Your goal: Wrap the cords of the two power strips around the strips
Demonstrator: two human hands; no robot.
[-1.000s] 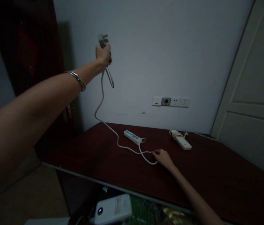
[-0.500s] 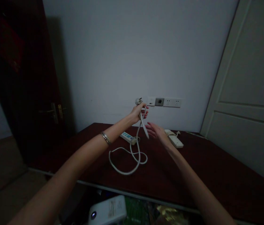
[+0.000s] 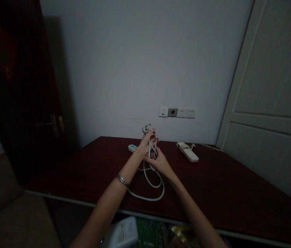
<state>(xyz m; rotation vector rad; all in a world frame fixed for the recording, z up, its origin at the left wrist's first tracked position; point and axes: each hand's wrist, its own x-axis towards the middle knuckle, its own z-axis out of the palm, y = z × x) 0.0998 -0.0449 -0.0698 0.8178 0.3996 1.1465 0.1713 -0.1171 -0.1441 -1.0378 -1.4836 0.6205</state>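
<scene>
Near the plug end, my left hand [image 3: 147, 140] is closed around a looped white power cord [image 3: 156, 198]. The cord's plug [image 3: 146, 129] sticks out above the fingers with its pins showing. Just below and to the right, my right hand [image 3: 160, 161] curls its thumb and fingers round the hanging cord loops. More of the cord lies in loose curves on the dark red tabletop. A white power strip [image 3: 132, 148] with blue sockets lies behind my left forearm, mostly hidden by it.
A second white power strip [image 3: 190, 155], its cord wound round one end, lies to the right on the table [image 3: 225, 186]. Wall sockets [image 3: 186, 113] sit above the table. A white device [image 3: 124, 232] is below the front edge. A dark door [image 3: 18, 86] stands at left.
My left hand has come down and nearer with the plug and cord. My right hand has moved left and closed round the cord loops beneath it. The view has shifted slightly.
</scene>
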